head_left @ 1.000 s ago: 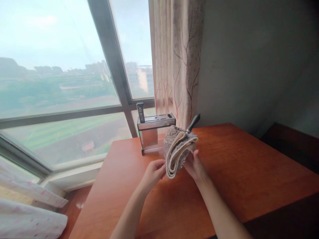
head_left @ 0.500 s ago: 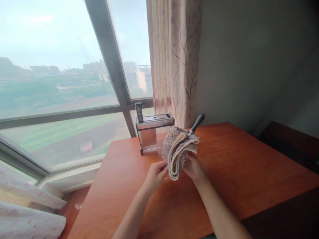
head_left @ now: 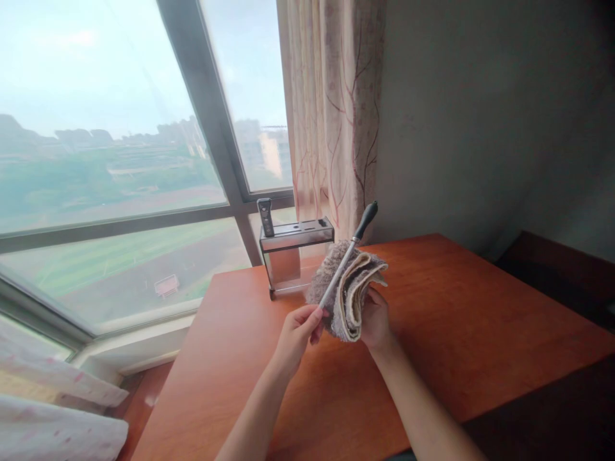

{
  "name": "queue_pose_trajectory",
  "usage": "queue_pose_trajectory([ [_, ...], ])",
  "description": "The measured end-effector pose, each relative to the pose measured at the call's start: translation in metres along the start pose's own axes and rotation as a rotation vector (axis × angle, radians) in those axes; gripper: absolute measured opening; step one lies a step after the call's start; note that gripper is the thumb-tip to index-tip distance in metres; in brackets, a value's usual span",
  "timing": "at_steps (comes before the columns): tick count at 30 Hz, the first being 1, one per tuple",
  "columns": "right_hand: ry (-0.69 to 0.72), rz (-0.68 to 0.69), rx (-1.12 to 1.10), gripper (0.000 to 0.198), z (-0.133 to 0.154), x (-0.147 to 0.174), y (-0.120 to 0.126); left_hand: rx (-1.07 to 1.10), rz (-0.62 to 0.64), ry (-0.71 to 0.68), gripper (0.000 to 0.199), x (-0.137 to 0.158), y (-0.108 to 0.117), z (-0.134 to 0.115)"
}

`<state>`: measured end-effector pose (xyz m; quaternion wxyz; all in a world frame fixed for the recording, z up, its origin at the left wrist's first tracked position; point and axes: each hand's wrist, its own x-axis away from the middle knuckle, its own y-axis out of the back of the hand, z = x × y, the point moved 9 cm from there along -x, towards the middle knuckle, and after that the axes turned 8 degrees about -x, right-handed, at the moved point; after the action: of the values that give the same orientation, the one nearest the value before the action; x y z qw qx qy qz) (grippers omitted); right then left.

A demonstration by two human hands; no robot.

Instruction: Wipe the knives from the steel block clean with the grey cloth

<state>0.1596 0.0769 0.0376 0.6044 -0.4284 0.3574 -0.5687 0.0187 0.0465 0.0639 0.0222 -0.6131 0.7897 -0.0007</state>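
Observation:
My left hand [head_left: 296,333] pinches the lower end of a honing steel [head_left: 340,267], a slim metal rod with a black handle. The rod slants up and to the right, its handle pointing away from me. My right hand [head_left: 377,323] grips a folded grey-brown fluffy towel [head_left: 354,301] with pale edges. The towel lies against the rod, on its right and behind it; some of my right fingers are hidden by the cloth. Beyond my hands, a metal-topped knife block [head_left: 298,235] with clear sides stands on the table, a dark-handled knife [head_left: 265,218] in its left slot.
The reddish-brown wooden table [head_left: 230,358] stretches out beneath my hands. Large windows [head_left: 120,166] rise on the left, with a patterned curtain [head_left: 355,115] at the far side. A grey wall [head_left: 471,128] is at the right.
The rod, earlier mostly behind the towel, now shows along its length in front of it. The towel has shifted slightly right, and my left hand now holds the rod's end.

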Motion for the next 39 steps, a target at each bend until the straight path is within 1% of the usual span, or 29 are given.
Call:
queue_pose_trajectory([
  [2, 0.055, -0.008, -0.014, 0.02, 0.009, 0.0, 0.0, -0.018, -0.001, -0.004, 0.036, 0.0, 0.002, -0.003],
  [5, 0.129, 0.006, -0.031, 0.031, 0.026, 0.001, -0.005, -0.075, 0.013, 0.024, 0.038, 0.0, 0.002, -0.001],
  [7, 0.138, 0.042, -0.028, 0.039, 0.032, 0.003, -0.011, -0.121, 0.005, 0.051, 0.039, 0.0, 0.002, 0.004],
  [9, 0.13, 0.068, -0.001, 0.043, 0.033, 0.003, -0.014, -0.189, -0.013, 0.043, 0.039, -0.001, 0.002, 0.008],
  [11, 0.128, 0.064, 0.027, 0.042, 0.031, 0.003, -0.011, -0.311, -0.038, -0.032, 0.037, -0.002, 0.003, 0.005],
  [14, 0.152, 0.032, 0.034, 0.031, 0.026, 0.001, -0.003, -0.548, -0.079, -0.178, 0.033, 0.001, 0.002, -0.007],
  [16, 0.174, 0.023, 0.037, 0.026, 0.023, 0.0, 0.0, -0.659, -0.086, -0.228, 0.031, 0.003, -0.001, -0.012],
  [18, 0.187, 0.015, 0.045, 0.025, 0.02, 0.0, 0.002, -0.711, -0.081, -0.249, 0.029, 0.006, -0.005, -0.014],
  [21, 0.163, 0.001, 0.069, 0.024, 0.013, -0.001, 0.002, -0.702, -0.053, -0.249, 0.031, 0.007, -0.011, -0.014],
  [25, 0.117, 0.005, 0.113, 0.024, 0.004, -0.003, -0.003, -0.558, -0.018, -0.181, 0.036, 0.006, -0.011, -0.007],
  [28, 0.148, 0.014, 0.202, 0.027, 0.005, -0.002, -0.009, -0.466, -0.035, -0.128, 0.037, 0.004, -0.005, -0.002],
  [30, 0.187, 0.037, 0.315, 0.03, 0.005, 0.0, -0.014, -0.449, -0.06, -0.134, 0.037, 0.002, -0.001, -0.003],
  [32, 0.206, 0.07, 0.444, 0.033, 0.001, 0.003, -0.021, -0.456, -0.074, -0.162, 0.036, 0.002, 0.001, -0.006],
  [34, 0.195, 0.093, 0.522, 0.034, -0.005, 0.006, -0.025, -0.486, -0.076, -0.188, 0.034, 0.002, 0.001, -0.008],
  [36, 0.161, 0.102, 0.513, 0.032, -0.01, 0.008, -0.028, -0.544, -0.076, -0.206, 0.03, 0.002, 0.0, -0.008],
  [39, 0.15, 0.079, 0.399, 0.028, -0.007, 0.008, -0.025, -0.676, -0.092, -0.228, 0.027, 0.002, 0.0, -0.007],
])
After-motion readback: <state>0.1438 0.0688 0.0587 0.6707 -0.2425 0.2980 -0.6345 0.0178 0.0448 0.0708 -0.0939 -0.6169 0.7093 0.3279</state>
